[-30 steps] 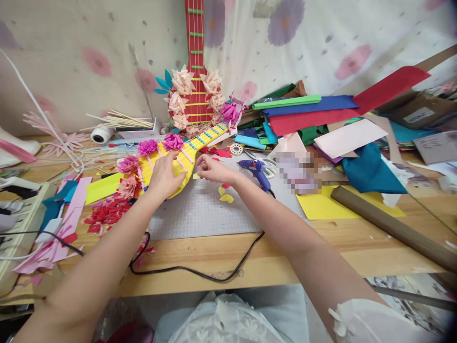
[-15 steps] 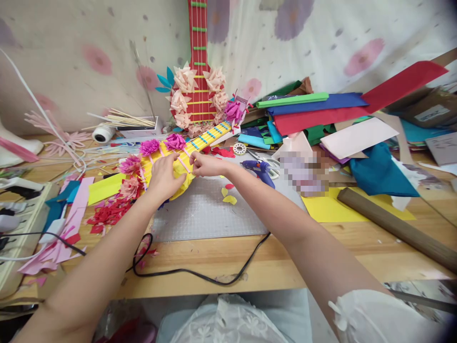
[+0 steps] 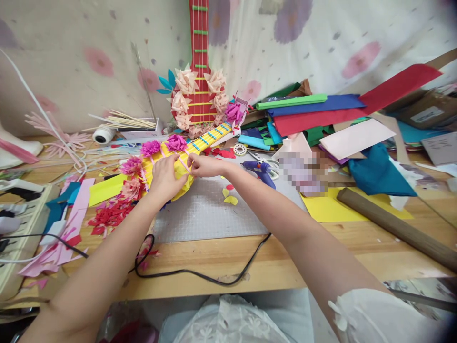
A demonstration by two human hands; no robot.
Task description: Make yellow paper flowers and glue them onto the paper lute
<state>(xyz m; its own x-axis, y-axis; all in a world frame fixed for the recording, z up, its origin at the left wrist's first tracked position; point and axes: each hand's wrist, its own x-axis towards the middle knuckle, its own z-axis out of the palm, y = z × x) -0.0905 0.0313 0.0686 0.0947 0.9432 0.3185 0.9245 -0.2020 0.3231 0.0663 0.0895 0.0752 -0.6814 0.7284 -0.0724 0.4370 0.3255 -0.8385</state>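
A yellow paper guitar (image 3: 200,141) lies flat on the grey cutting mat (image 3: 207,212), ringed with pink and magenta paper flowers (image 3: 150,147). My left hand (image 3: 164,177) presses down on its yellow body, fingers curled over it. My right hand (image 3: 203,166) reaches in from the right and pinches a small yellow paper piece against the body's edge, fingertips nearly touching the left hand. Loose yellow petals (image 3: 230,199) lie on the mat just right of the hands.
A red paper guitar (image 3: 198,71) with pale flowers leans on the curtain behind. A blue glue gun (image 3: 260,169) lies right of my hands, its black cord (image 3: 200,273) looping over the table's front edge. Coloured paper sheets (image 3: 321,114) pile at right, a brown roll (image 3: 396,228) nearer.
My right hand has moved left from the mat to the yellow guitar's body and now meets the left hand there. The left hand has stayed on the body.
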